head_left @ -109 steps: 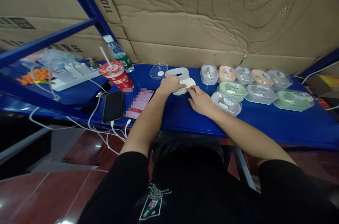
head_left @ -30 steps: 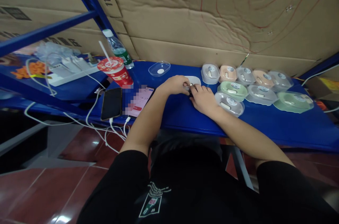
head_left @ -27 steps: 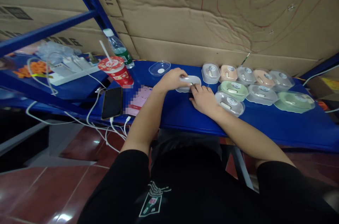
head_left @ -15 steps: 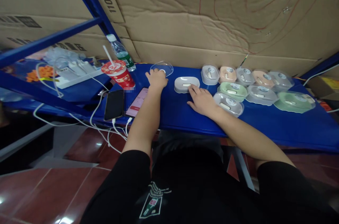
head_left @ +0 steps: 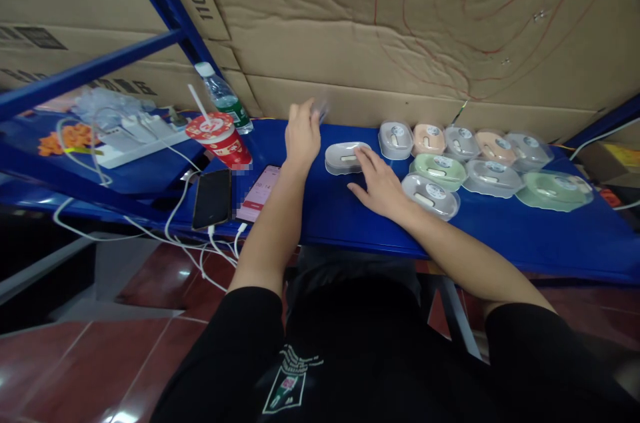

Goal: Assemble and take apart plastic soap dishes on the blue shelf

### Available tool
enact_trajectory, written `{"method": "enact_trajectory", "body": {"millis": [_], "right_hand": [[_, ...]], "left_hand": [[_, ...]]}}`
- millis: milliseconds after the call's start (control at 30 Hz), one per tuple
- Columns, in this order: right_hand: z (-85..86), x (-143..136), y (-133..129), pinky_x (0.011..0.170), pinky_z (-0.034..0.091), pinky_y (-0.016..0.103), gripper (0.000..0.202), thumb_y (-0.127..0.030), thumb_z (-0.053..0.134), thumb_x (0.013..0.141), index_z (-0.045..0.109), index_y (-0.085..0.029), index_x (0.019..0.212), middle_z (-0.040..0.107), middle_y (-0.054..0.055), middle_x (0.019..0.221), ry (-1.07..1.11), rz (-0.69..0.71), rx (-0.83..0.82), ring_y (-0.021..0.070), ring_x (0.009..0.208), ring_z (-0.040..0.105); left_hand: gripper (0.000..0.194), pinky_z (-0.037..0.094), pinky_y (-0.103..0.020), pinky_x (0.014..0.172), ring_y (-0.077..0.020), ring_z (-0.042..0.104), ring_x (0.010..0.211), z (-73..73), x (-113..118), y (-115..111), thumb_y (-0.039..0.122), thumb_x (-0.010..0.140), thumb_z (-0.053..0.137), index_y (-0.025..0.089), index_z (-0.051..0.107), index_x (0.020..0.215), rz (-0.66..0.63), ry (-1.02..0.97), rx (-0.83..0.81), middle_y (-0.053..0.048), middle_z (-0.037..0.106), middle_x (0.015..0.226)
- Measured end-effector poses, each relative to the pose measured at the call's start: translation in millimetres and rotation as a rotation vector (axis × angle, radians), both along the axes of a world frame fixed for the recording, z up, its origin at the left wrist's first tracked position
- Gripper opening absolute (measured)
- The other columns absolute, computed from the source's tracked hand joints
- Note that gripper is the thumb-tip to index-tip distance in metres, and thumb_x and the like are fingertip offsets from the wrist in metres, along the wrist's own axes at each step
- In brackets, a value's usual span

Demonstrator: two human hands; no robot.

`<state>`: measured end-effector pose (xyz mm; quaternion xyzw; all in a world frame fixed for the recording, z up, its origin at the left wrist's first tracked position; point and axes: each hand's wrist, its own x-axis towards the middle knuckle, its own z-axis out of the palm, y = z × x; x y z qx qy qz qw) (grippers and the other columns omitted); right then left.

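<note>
My left hand (head_left: 303, 135) is closed on the edge of a clear plastic lid (head_left: 322, 107), raised above the back of the table; the lid is tilted and smeared by motion. My right hand (head_left: 381, 188) lies with its fingers stretched out, their tips touching the right end of a grey oval box (head_left: 339, 165). That box sits level on the blue table (head_left: 345, 226), a pale bar set in the middle of its top. Just right of my right hand stands a grey box with a clear cover and a round sticker (head_left: 436, 209).
Several grey, peach and green covered boxes, including a green one (head_left: 555, 193), stand at the right. A red cup (head_left: 227, 143) with a straw, a water bottle (head_left: 227, 99), a dark phone (head_left: 213, 198) and a lit phone (head_left: 259, 195) with cables are at the left. Cardboard (head_left: 310, 69) walls the back.
My left hand has lifted the clear lid off the table and turned it up on edge. My right hand stays at the grey box.
</note>
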<state>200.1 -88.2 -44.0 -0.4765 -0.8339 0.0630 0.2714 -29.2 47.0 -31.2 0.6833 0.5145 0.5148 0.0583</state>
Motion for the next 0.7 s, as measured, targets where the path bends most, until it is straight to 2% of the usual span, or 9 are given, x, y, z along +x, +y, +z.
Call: {"method": "enact_trajectory", "body": {"millis": [100,200,300,367,467,567,633,700], "right_hand": [[-6.0,2.4,4.8,0.132,0.035,0.068,0.091,-0.045,0.057,0.105,0.008,-0.026,0.179,0.025,0.016,0.182,0.189,-0.007,0.046,0.0409,0.167,0.03],[-16.8,4.8,13.1,0.13,0.038,0.067,0.099,-0.056,0.054,0.106,-0.01,-0.033,0.178,0.009,0.013,0.187,0.365,-0.029,0.043,0.0404,0.166,0.032],[-26.2,6.0,20.1,0.128,0.043,0.065,0.102,-0.062,0.051,0.106,-0.019,-0.036,0.176,-0.001,0.01,0.188,0.497,-0.056,0.036,0.0388,0.166,0.034],[-30.2,6.1,22.8,0.129,0.042,0.063,0.101,-0.063,0.052,0.106,-0.016,-0.035,0.177,-0.001,0.009,0.188,0.528,-0.049,0.051,0.0373,0.168,0.028],[-33.5,5.2,25.5,0.132,0.038,0.06,0.096,-0.06,0.051,0.108,-0.008,-0.035,0.178,0.001,0.008,0.188,0.54,-0.021,0.073,0.0345,0.171,0.02],[-34.0,3.1,28.8,0.131,0.04,0.059,0.095,-0.049,0.052,0.109,-0.014,-0.038,0.177,-0.002,0.006,0.188,0.559,-0.054,0.036,0.0338,0.17,0.025],[-32.7,0.9,31.2,0.131,0.041,0.06,0.098,-0.04,0.052,0.11,-0.022,-0.038,0.174,-0.002,0.007,0.188,0.533,-0.13,-0.01,0.0344,0.168,0.031],[-30.9,-2.0,33.9,0.13,0.042,0.06,0.1,-0.032,0.051,0.11,-0.028,-0.036,0.172,0.002,0.011,0.188,0.485,-0.213,-0.043,0.0358,0.165,0.037]], "left_hand": [[0.066,0.064,-0.035,0.087,-0.0211,0.076,0.097,2.2,6.5,6.3,0.077,0.108,0.037,0.029,0.064,0.144,-0.168,-0.294,0.048,-0.007,0.07,0.11],[0.066,0.058,-0.025,0.059,-0.0113,0.067,0.062,7.6,13.7,2.8,0.079,0.106,0.041,0.027,0.071,0.133,-0.347,-0.411,-0.118,-0.002,0.067,0.09],[0.053,0.046,-0.021,0.043,-0.0072,0.054,0.047,12.5,20.5,-8.2,0.071,0.104,0.056,0.023,0.078,0.114,-0.489,-0.397,-0.321,-0.003,0.068,0.084],[0.047,0.041,-0.021,0.04,-0.0059,0.05,0.045,13.0,25.5,-14.5,0.065,0.103,0.063,0.022,0.079,0.106,-0.529,-0.395,-0.424,-0.004,0.071,0.087],[0.047,0.042,-0.022,0.042,-0.0066,0.051,0.048,9.2,32.8,-17.4,0.064,0.102,0.065,0.02,0.08,0.105,-0.516,-0.383,-0.506,-0.006,0.073,0.091],[0.055,0.055,-0.027,0.057,-0.0115,0.062,0.064,3.2,36.4,-15.3,0.069,0.095,0.073,0.02,0.081,0.118,-0.488,-0.271,-0.467,-0.01,0.074,0.104],[0.074,0.063,-0.035,0.077,-0.0184,0.071,0.088,0.7,35.1,-14.8,0.072,0.082,0.085,0.023,0.075,0.137,-0.49,-0.148,-0.363,-0.014,0.07,0.13],[0.104,0.062,-0.043,0.098,-0.0272,0.07,0.115,0.7,31.3,-16.2,0.072,0.067,0.095,0.026,0.063,0.154,-0.509,-0.006,-0.277,-0.017,0.056,0.154]]}}
